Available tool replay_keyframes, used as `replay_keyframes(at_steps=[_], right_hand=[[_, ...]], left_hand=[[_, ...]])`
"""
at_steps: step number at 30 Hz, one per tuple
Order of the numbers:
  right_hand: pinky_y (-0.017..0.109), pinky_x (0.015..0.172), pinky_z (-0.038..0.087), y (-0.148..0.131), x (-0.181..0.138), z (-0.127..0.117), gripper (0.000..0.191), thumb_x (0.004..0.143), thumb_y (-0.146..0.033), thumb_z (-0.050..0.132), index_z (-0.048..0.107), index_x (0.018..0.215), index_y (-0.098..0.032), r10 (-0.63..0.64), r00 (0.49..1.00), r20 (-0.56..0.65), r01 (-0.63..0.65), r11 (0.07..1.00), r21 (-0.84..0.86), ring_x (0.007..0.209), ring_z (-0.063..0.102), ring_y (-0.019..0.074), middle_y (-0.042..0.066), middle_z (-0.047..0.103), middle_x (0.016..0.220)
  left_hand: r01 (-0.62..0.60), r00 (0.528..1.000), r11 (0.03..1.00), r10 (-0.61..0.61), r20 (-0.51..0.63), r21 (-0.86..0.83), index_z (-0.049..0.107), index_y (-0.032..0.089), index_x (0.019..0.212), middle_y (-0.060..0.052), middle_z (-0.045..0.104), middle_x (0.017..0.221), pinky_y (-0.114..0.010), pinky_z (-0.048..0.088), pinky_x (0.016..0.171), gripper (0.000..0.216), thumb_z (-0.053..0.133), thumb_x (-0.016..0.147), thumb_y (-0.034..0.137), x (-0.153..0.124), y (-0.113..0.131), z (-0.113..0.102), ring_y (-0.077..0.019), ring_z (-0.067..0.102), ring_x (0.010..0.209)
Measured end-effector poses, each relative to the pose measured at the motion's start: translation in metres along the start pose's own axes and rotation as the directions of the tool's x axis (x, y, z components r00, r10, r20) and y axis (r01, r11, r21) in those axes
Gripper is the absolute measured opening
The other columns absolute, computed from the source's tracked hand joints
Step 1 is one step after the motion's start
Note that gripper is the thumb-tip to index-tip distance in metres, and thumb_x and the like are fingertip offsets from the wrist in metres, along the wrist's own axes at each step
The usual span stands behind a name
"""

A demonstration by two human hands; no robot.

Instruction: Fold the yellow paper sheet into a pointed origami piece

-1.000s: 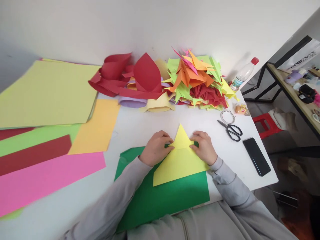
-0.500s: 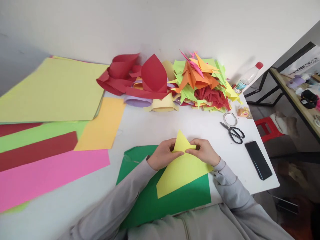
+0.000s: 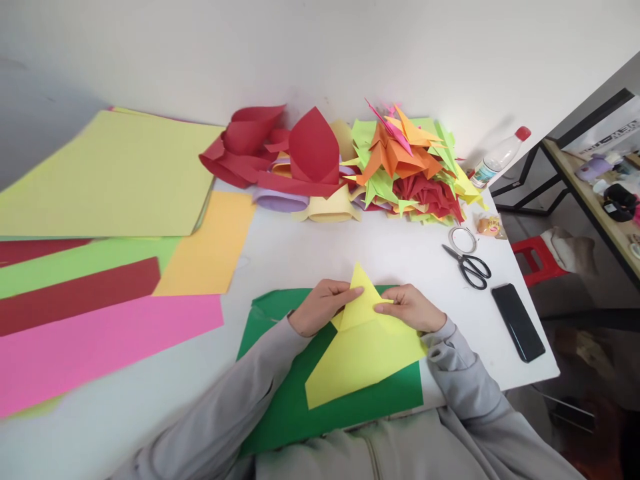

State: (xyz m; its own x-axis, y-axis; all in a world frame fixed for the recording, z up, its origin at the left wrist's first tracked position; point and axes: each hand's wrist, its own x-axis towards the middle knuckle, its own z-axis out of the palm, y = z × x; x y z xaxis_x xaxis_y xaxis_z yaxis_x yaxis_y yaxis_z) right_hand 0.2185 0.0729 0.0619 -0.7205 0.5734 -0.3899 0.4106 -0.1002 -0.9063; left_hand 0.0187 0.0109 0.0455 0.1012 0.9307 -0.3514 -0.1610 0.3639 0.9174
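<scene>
A partly folded sheet of yellow paper (image 3: pixel 363 360) is between my hands, its pointed tip facing the wall. My left hand (image 3: pixel 323 307) pinches the left edge of the raised triangular part, thumb on top. On the other side my right hand (image 3: pixel 411 307) grips the paper's right corner between thumb and fingers. Beneath the yellow paper lies a green sheet (image 3: pixel 280 393), its far left corner creased. The undersides of the folds and some fingertips are hidden.
Coloured sheets (image 3: pixel 110 173) spread over the left side. Along the wall stand red paper shapes (image 3: pixel 315 150) and a heap of folded paper (image 3: pixel 400 160). To the right are a bottle (image 3: pixel 495 160), a tape roll (image 3: pixel 463 240), scissors (image 3: pixel 470 267) and a phone (image 3: pixel 518 323).
My left thumb has moved up toward the tip and my hands are slightly farther apart. A crease across the yellow paper now shows below the triangle. The view has shifted slightly.
</scene>
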Motion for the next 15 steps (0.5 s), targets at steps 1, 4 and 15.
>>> replay_keyframes(at_steps=[1, 4, 15], right_hand=[[0.020, 0.040, 0.029, -0.0001, -0.0006, 0.0007, 0.046, 0.073, -0.060, 0.068, 0.060, 0.065, -0.016, 0.004, 1.000, 0.026, -0.004, 1.000, 0.001, 0.046, 0.039, 0.0072, -0.005, 0.049, 0.052], [0.019, 0.039, 0.030, 0.0003, -0.0018, 0.0038, 0.044, 0.074, -0.060, 0.068, 0.060, 0.065, -0.017, 0.004, 0.999, 0.054, -0.004, 1.000, 0.010, 0.045, 0.042, 0.0073, -0.004, 0.052, 0.053], [0.019, 0.040, 0.033, 0.0023, -0.0029, 0.0035, 0.044, 0.074, -0.059, 0.068, 0.063, 0.065, -0.017, -0.015, 0.996, 0.090, 0.016, 1.000, -0.014, 0.046, 0.047, 0.0088, -0.004, 0.056, 0.053]], left_hand=[[-0.022, 1.000, 1.000, 0.022, -0.018, -0.002, 0.067, 0.015, 0.057, 0.000, 0.060, 0.051, -0.024, 0.040, 0.045, 0.041, 0.075, 0.065, 0.054, -0.0005, 0.0004, -0.0001, -0.0115, 0.050, 0.047], [-0.085, 0.993, 0.996, 0.083, -0.083, -0.028, 0.074, 0.016, 0.067, -0.004, 0.069, 0.066, -0.029, 0.048, 0.056, 0.035, 0.080, 0.061, 0.050, -0.0023, 0.0019, 0.0004, -0.0169, 0.059, 0.061], [-0.087, 0.972, 0.972, 0.035, -0.234, -0.219, 0.076, 0.015, 0.069, -0.009, 0.075, 0.074, -0.032, 0.054, 0.058, 0.035, 0.080, 0.061, 0.049, -0.0047, 0.0072, 0.0048, -0.0228, 0.067, 0.066]])
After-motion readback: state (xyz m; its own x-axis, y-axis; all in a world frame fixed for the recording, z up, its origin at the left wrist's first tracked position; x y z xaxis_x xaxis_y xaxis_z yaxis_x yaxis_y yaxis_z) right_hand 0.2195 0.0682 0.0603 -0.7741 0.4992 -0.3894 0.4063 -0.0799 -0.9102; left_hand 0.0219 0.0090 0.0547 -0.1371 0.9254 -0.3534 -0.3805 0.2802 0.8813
